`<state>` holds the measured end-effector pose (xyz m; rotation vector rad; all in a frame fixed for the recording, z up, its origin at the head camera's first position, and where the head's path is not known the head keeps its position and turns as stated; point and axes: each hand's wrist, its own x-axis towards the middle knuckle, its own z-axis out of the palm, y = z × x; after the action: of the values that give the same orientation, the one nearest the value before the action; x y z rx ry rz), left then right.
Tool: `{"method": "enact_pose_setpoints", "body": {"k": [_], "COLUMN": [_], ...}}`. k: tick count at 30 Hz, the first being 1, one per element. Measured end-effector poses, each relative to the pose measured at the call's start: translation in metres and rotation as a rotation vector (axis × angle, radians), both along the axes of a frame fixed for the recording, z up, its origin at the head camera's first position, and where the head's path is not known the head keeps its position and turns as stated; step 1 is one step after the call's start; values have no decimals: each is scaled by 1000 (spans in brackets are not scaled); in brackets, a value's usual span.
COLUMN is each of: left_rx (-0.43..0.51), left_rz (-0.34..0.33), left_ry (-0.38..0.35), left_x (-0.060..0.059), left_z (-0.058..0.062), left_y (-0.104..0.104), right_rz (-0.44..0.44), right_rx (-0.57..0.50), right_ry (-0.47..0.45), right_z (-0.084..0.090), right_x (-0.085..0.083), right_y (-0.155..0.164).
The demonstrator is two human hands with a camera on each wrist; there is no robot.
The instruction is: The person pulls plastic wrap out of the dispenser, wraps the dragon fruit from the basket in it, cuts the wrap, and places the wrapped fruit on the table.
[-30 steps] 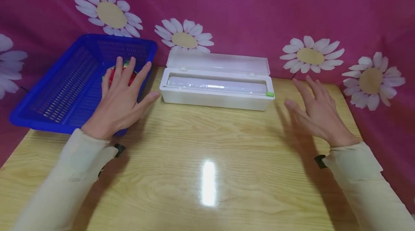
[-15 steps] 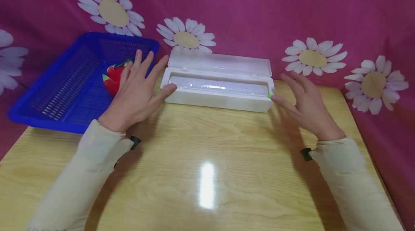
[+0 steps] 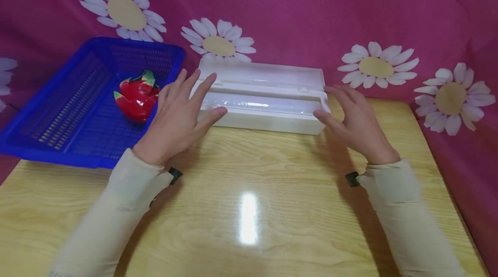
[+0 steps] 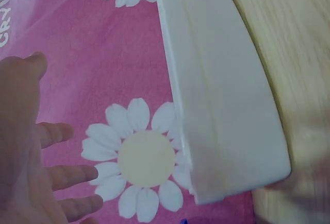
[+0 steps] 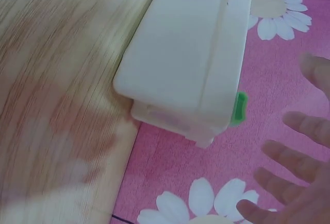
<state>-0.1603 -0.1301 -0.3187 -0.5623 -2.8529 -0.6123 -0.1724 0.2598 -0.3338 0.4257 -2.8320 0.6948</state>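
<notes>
Two hands flank the open white box [image 3: 264, 123] in the head view, the left hand [image 3: 173, 115] by its left end, the right hand [image 3: 355, 119] by its right, with the box lying on the wooden table [image 3: 249, 169]. An uneven squeeze looks the likeliest trouble: if one side pressed first, the box could swivel on the glossy surface, and a tilt might unseat the pale roll [image 3: 264, 103] inside. A bump against the raised lid [image 3: 264, 73] could tip it down onto a hand; an elbow swinging left might jog the blue basket [image 3: 50, 157] and the red fruit-like object [image 3: 137, 100] within. Both hands are spread wide, though contact at the right thumb cannot be told from here. In the left wrist view, splayed fingers [image 4: 72, 176] hold nothing, apart from the box. In the right wrist view, a careless close might snag the green piece [image 5: 240, 109] at the box's rim; the right hand is equally wide, holding nothing, clear of the box.
</notes>
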Motion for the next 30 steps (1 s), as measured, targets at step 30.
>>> {"method": "enact_pose_setpoints", "body": {"k": [30], "left_rx": [35], "left_rz": [-38], "left_ry": [89], "left_x": [-28], "left_z": [-42], "left_y": [26], "right_rz": [124], "right_rx": [42], "right_ry": [18], "right_z": [-18], "right_x": [-27], "right_y": [-39]}}
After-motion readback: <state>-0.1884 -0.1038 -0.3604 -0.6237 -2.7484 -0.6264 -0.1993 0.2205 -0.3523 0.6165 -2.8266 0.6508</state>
